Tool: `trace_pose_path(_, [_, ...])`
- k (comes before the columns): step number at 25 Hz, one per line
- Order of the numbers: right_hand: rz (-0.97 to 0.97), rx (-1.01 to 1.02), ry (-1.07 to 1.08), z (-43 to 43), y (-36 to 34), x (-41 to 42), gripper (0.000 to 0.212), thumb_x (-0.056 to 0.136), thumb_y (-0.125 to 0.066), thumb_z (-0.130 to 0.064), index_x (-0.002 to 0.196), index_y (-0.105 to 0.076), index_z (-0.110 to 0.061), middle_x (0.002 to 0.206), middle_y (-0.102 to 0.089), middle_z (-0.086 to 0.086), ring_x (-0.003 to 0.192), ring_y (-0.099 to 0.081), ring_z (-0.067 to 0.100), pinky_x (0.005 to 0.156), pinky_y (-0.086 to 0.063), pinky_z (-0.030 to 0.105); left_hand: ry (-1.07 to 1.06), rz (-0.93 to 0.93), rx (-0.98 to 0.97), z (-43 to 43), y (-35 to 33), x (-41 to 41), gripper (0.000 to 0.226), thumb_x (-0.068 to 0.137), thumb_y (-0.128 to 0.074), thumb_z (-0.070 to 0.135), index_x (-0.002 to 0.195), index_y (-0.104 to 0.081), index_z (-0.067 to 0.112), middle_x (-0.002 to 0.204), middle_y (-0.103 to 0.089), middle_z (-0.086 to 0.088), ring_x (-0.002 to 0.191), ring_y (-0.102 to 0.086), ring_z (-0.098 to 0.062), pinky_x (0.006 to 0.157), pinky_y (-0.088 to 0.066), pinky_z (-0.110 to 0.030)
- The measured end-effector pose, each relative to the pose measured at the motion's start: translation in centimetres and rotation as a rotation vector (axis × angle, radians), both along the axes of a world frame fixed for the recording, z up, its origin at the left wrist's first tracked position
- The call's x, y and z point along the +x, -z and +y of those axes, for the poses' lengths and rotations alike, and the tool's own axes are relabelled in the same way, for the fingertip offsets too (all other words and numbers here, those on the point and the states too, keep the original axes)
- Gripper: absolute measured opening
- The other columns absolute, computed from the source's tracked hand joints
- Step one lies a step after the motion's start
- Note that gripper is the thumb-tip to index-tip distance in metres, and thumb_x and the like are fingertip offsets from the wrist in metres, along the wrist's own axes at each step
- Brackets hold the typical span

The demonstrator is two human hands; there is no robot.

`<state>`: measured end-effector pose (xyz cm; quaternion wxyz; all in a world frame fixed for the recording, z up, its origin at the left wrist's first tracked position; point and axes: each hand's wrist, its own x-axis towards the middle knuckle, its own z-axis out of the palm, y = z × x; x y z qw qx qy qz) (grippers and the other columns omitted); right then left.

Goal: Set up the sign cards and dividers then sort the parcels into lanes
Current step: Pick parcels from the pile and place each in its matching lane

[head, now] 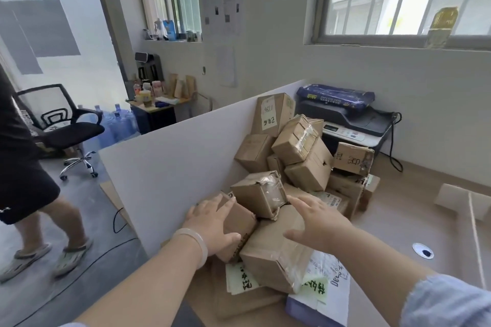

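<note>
A heap of brown cardboard parcels [297,156] lies on the desk against a white board divider [172,167]. My left hand [212,223] rests flat on a small parcel [239,225] beside the divider, fingers straight. My right hand [318,223] is spread open over a larger taped parcel [273,255], touching its top. A torn box with clear tape [259,194] sits between the two hands. Pale green sign cards [239,277] with handwriting lie under the near parcels, beside a white sheet [332,289].
A printer [356,125] with a blue packet on it stands behind the heap. A folded cardboard piece [462,199] and a cable hole [423,250] are on the desk at right. A person [29,167] walks by an office chair [66,125] at left.
</note>
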<state>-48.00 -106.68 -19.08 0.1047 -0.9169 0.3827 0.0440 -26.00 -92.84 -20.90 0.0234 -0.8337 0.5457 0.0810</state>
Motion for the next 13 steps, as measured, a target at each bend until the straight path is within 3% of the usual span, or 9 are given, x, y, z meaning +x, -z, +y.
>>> trace_pose_path(8, [-0.042,0.039,0.22,-1.3,0.5,7.8,0.087,0.089,-0.05,-0.064,0.156,-0.005,-0.034,0.162,-0.014,-0.008,0.149,-0.015,0.018,0.117,-0.023,0.037,0.166,0.086,-0.003,-7.1,1.4,9.0,0.085,0.091,-0.044,0.067,0.156,0.003,0.039,0.166,-0.001,0.004,0.151,-0.009,-0.024,0.12,-0.018,-0.046])
trace_pose_path(13, [-0.142,0.109,0.432,-2.3,1.9,11.4,0.082,0.091,-0.052,-0.058,0.156,-0.008,-0.034,0.16,-0.019,-0.012,0.143,-0.029,0.017,0.107,-0.034,0.034,0.224,0.255,-0.046,-13.2,3.3,12.7,0.077,0.094,-0.042,0.064,0.156,-0.005,0.039,0.165,-0.009,0.003,0.15,-0.014,-0.024,0.118,-0.023,-0.044])
